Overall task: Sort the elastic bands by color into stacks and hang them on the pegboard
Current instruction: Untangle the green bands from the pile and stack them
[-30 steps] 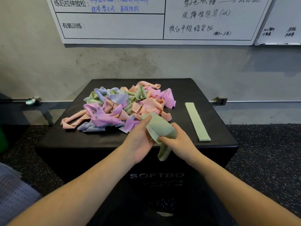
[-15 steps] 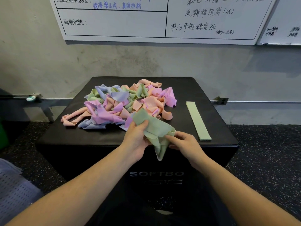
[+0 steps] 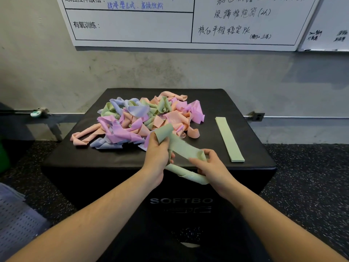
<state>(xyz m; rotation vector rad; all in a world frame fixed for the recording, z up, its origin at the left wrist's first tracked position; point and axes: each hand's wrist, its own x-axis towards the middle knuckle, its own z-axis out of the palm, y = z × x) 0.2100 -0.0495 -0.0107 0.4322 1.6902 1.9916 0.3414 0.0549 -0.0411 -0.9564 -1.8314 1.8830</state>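
Black padded box (image 3: 236, 103) carries tangled band pile (image 3: 139, 120) (mixed colours), flat green stack (image 3: 229, 138).

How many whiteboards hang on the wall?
2. A large whiteboard with handwriting sits above the black box; a second whiteboard is partly cut off at the right edge. Others may lie outside the view.

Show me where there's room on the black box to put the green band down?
Bare black top lies between the tangled pile and the flat green stack, and along the front edge. The back left is crowded.
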